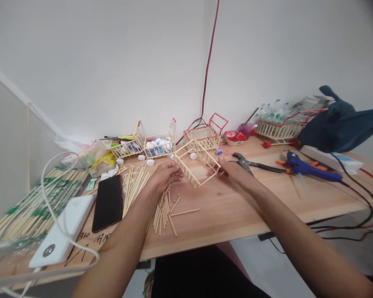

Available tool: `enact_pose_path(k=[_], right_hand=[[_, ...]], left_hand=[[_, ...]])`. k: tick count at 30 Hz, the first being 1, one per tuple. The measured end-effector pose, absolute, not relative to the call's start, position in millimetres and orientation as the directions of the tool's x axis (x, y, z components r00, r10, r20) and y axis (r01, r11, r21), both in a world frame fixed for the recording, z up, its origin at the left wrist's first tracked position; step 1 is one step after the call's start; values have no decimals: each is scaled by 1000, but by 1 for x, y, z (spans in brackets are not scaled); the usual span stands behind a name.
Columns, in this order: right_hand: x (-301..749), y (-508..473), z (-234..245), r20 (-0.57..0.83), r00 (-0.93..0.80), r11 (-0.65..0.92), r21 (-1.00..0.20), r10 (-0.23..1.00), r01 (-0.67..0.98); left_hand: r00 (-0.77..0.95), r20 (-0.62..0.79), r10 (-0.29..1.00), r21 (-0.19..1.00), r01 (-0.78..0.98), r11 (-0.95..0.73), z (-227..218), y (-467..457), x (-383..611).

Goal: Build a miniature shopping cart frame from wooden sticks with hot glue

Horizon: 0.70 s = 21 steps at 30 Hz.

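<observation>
Between my two hands, a small open box frame of thin wooden sticks (209, 177) is held tilted, just above the tabletop as far as I can see. The fingers of my left hand (168, 176) pinch its left side. My right hand (231, 169) grips the right side near a corner, with some fingers hidden behind the sticks. Short cut sticks (164, 213) lie loose in front of my left hand. Beyond the frame stands a finished-looking mini cart with red-painted edges (202, 134). Pliers (257, 164) rest right of my right hand.
A blue glue gun (313, 169) with a trailing cord lies at right, near a power strip (329, 158). Other stick carts (160, 149) line the wall. At left are longer sticks (135, 184), a black phone (108, 203), a white power bank (62, 231) and packaged chopsticks (46, 198).
</observation>
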State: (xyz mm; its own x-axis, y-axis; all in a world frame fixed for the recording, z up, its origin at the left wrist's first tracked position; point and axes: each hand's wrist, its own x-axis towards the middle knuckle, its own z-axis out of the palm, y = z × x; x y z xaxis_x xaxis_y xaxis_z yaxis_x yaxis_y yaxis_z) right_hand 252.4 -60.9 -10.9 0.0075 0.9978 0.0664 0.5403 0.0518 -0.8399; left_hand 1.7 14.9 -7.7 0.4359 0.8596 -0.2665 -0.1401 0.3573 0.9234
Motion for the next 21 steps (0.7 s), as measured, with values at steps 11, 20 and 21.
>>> enact_pose_path(k=[11, 20, 21], right_hand=[[252, -69, -6, 239, -84, 238, -746, 967, 622], [257, -63, -16, 311, 87, 185, -743, 946, 643], [258, -62, -17, 308, 86, 184, -747, 948, 639]], left_hand=[[443, -267, 856, 913, -167, 371, -8, 11, 4], [445, -158, 881, 972, -89, 219, -6, 13, 0], [428, -153, 891, 972, -97, 213, -6, 13, -1]])
